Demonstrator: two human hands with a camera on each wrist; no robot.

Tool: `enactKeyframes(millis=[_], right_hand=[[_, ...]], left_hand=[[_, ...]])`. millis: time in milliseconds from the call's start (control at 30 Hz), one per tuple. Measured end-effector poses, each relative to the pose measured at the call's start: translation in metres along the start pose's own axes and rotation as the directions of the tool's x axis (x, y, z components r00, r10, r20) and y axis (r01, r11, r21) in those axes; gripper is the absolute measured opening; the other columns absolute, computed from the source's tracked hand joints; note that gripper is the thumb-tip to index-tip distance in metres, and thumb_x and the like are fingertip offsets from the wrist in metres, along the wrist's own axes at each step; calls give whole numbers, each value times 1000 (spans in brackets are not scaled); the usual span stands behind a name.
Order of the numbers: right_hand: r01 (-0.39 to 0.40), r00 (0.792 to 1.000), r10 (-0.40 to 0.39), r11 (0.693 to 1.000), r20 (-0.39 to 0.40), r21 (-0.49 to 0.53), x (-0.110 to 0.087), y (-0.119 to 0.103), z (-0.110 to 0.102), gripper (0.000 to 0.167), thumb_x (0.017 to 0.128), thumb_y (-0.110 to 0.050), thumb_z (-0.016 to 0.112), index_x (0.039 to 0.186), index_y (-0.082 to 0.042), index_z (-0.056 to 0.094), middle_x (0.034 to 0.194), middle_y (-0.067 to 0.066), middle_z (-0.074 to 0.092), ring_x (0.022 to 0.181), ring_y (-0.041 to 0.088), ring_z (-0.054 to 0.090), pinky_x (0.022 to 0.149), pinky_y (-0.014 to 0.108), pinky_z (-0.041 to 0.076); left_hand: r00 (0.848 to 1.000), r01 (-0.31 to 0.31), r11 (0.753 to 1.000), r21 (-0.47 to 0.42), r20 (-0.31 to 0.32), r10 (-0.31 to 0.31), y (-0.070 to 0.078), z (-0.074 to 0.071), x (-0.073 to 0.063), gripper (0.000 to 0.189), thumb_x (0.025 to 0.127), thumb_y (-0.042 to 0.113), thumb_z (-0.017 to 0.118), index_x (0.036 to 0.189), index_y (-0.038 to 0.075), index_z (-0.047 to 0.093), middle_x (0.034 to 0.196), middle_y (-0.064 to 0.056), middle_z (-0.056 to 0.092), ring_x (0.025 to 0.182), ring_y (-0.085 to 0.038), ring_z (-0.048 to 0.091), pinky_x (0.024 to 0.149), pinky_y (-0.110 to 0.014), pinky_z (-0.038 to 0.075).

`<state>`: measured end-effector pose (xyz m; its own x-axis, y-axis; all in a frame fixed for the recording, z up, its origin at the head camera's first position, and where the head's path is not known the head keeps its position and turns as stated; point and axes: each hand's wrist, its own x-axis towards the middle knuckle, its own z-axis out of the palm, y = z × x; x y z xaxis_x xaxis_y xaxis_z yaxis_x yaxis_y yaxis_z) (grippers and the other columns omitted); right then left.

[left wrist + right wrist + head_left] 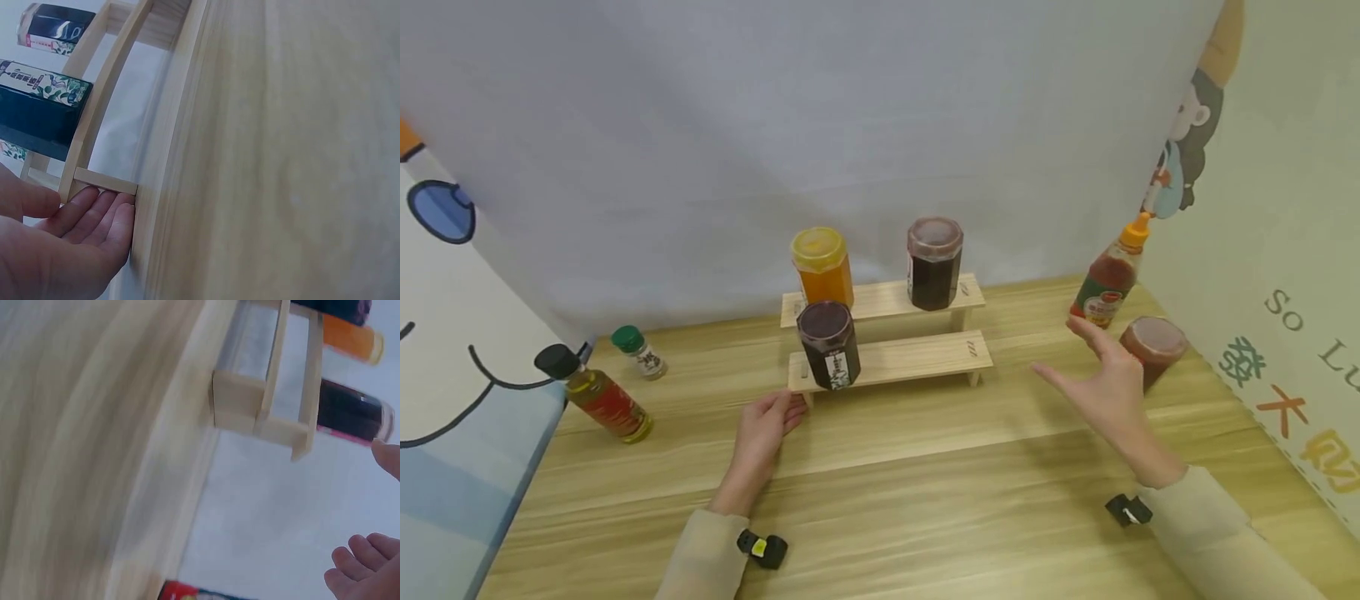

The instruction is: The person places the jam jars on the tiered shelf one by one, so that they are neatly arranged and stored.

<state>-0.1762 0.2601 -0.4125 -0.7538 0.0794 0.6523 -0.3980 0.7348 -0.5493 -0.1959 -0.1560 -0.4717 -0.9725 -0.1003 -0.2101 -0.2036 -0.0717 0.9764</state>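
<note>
A two-step wooden rack (917, 358) stands near the back of the table. My left hand (767, 425) is at its left end. In the left wrist view its fairly straight fingers (103, 215) touch the rack's leg, with the thumb near the board's end. A dark jar (829, 346) stands on the lower step. On the upper step are an orange jar (825, 271) with a yellow lid and another dark jar (934, 265). My right hand (1108, 387) hovers empty, thumb and fingers spread, left of a reddish-brown jar (1153, 342). Behind it stands a red sauce bottle (1107, 283).
At the left, an oil bottle (606, 400) with a black cap stands near a small green-capped shaker (640, 354). A pale cloth wall (700, 167) closes the back. Printed side panels (1285, 275) border the wooden table (925, 517).
</note>
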Motion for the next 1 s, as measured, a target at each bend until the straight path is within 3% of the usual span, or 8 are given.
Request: enactKeyframes(millis=[133,167,233,333,400,533,833,1000], right_hand=[[52,994,-63,992,-92,-113,6,11,-14,78,55,-12,94,125,0,60,76,8,64,49,4,44,45,14,28],[56,992,-70,990,-105,-127,8,14,-18,79,55,-12,94,125,1,60,68,6,60,45,3,38,43,15,26],[49,990,-66,990,-128,-134,10,19,-24,80,53,-10,94,124,3,59,58,7,54,53,10,50,53,17,36],[-14,990,-1,995,-144,-104,11,28,-32,79,54,-5,93,124,6,57,73,18,63,82,34,61,77,34,49],[-84,987,74,994,-142,-67,11,34,-38,79,57,-3,91,127,5,56,95,24,65,104,43,55,92,50,44],[-213,971,203,975,-126,-66,9,45,-49,79,63,-6,89,133,0,53,126,23,56,115,41,50,91,55,42],[-280,953,261,953,-154,-115,4,61,-60,81,62,-7,89,133,2,52,128,22,56,121,38,48,102,50,37],[-361,926,346,928,-150,-90,2,68,-62,83,64,-8,89,136,3,49,130,21,54,123,33,48,106,42,35]], left_hand=[[1000,1,1000,-1,1,-1,1,0,0,38,104,10,39,126,-20,46,122,-34,52,110,-34,56,94,-36,47],[1000,0,1000,-3,1,0,1,0,0,38,104,10,39,126,-20,46,122,-34,52,110,-35,56,94,-37,47],[1000,0,1000,-5,1,0,1,0,0,38,104,10,39,125,-20,46,122,-34,52,111,-35,56,95,-37,47],[1000,-3,1000,-5,1,3,1,0,0,38,104,10,39,125,-21,46,122,-35,52,111,-36,56,95,-38,46],[1000,-5,1000,-2,1,5,0,-1,-1,38,104,10,39,125,-21,46,122,-35,52,111,-36,55,96,-38,46],[1000,-7,1000,1,2,7,1,0,-1,38,104,10,38,125,-20,46,122,-34,52,111,-36,55,96,-38,46],[1000,-6,1000,4,-8,6,0,0,1,37,104,8,38,124,-21,47,121,-34,53,109,-35,57,94,-37,47],[1000,-3,1000,1,-10,3,-1,0,1,37,103,8,38,124,-21,46,120,-35,53,109,-34,57,94,-37,47]])
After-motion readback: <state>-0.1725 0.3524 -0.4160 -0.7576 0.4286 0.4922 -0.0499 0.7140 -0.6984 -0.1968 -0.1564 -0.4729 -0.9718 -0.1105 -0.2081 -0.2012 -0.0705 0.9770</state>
